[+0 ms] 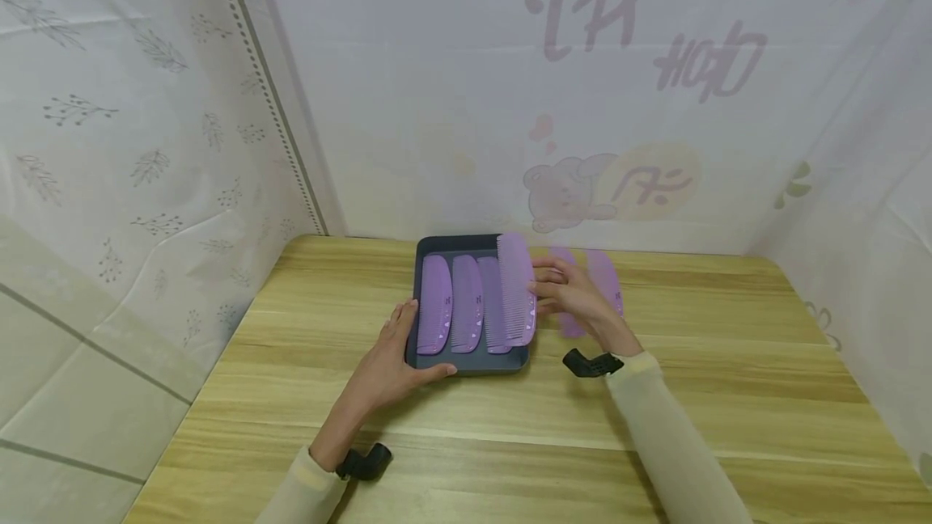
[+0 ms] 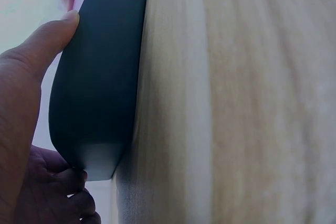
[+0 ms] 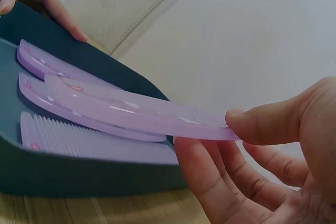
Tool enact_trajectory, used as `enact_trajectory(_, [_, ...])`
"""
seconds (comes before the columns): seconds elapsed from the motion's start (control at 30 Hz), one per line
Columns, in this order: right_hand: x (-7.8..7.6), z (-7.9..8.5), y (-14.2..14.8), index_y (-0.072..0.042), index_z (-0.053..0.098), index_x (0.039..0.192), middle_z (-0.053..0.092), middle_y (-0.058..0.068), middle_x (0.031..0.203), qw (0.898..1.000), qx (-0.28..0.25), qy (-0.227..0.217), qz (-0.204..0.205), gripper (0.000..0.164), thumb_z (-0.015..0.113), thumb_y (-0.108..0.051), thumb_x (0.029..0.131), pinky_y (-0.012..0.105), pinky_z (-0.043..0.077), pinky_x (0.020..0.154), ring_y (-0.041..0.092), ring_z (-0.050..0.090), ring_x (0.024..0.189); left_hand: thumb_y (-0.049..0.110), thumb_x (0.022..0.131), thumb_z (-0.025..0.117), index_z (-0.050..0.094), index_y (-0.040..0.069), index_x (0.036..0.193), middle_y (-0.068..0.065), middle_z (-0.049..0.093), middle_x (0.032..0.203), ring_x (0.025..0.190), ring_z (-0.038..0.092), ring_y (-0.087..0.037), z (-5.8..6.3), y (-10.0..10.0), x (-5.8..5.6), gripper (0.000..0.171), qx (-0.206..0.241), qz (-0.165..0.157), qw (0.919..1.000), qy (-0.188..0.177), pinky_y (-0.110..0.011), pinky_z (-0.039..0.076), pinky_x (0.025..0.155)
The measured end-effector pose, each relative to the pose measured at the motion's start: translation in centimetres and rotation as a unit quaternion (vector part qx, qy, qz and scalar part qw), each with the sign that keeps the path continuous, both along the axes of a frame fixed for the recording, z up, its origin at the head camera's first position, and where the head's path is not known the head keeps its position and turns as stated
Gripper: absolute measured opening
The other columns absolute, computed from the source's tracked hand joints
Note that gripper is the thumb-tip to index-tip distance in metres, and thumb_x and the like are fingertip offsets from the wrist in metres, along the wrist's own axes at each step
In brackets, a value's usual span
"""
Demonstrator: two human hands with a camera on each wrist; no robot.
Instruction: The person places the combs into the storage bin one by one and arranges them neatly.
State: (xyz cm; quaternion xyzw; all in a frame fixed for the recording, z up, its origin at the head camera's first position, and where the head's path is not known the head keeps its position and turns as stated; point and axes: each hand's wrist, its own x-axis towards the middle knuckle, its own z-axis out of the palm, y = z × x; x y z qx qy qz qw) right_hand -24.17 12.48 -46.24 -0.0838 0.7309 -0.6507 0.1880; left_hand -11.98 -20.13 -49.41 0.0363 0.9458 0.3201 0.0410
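Note:
A dark blue-grey tray point(image 1: 473, 363) lies on the table with three purple combs in it: a left comb point(image 1: 436, 306), a middle comb point(image 1: 467, 306) and a partly covered comb point(image 1: 495, 322). My left hand point(image 1: 389, 358) grips the tray's near left corner, its thumb on the near rim and its fingers along the left side. Between thumb and fingers my right hand point(image 1: 578, 295) pinches another purple comb point(image 1: 518, 289) by its edge. That comb is above the tray's right side; in the right wrist view the held comb point(image 3: 142, 111) overlaps those inside.
Two more purple combs lie on the wooden table point(image 1: 728, 395) right of the tray: one comb point(image 1: 573, 325) mostly behind my right hand, another comb point(image 1: 603, 273) beside it. A printed cloth point(image 1: 437, 103) hangs behind the table's back edge. Black bands sit on both wrists.

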Motion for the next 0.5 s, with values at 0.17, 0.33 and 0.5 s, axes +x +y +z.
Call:
enact_trajectory(0.17, [-0.1, 0.5, -1.2, -0.01, 0.051, 0.144, 0.067, 0.013, 0.119, 1.0, 0.004, -0.003, -0.002, 0.051, 0.07, -0.01, 0.097, 0.046, 0.063, 0.086, 0.017, 0.071, 0.095, 0.087, 0.068, 0.07, 0.007, 0.021, 0.167, -0.01, 0.007, 0.175, 0.159, 0.014, -0.042, -0.1, -0.1, 0.0, 0.135, -0.002, -0.001, 1.0, 0.002, -0.067, 0.029, 0.119])
enact_trajectory(0.33, [-0.4, 0.7, -2.3, -0.007, 0.049, 0.145, 0.066, 0.017, 0.121, 1.0, 0.004, -0.002, 0.009, 0.052, 0.069, -0.009, 0.097, 0.046, 0.063, 0.084, 0.018, 0.07, 0.094, 0.086, 0.068, 0.071, 0.007, 0.021, 0.167, -0.01, 0.007, 0.175, 0.159, 0.013, -0.042, 0.0, 0.0, 0.0, 0.135, 0.0, 0.0, 1.0, -0.001, -0.067, 0.028, 0.12])
enact_trajectory(0.5, [-0.5, 1.0, -3.5, -0.007, 0.048, 0.145, 0.064, 0.017, 0.121, 1.0, 0.012, -0.007, 0.018, 0.052, 0.069, -0.008, 0.097, 0.038, 0.064, 0.078, 0.019, 0.069, 0.093, 0.084, 0.069, 0.072, 0.006, 0.022, 0.167, -0.01, 0.006, 0.175, 0.159, 0.013, -0.043, 0.0, 0.0, 0.0, 0.133, -0.001, 0.004, 0.9999, -0.009, -0.067, 0.028, 0.12])
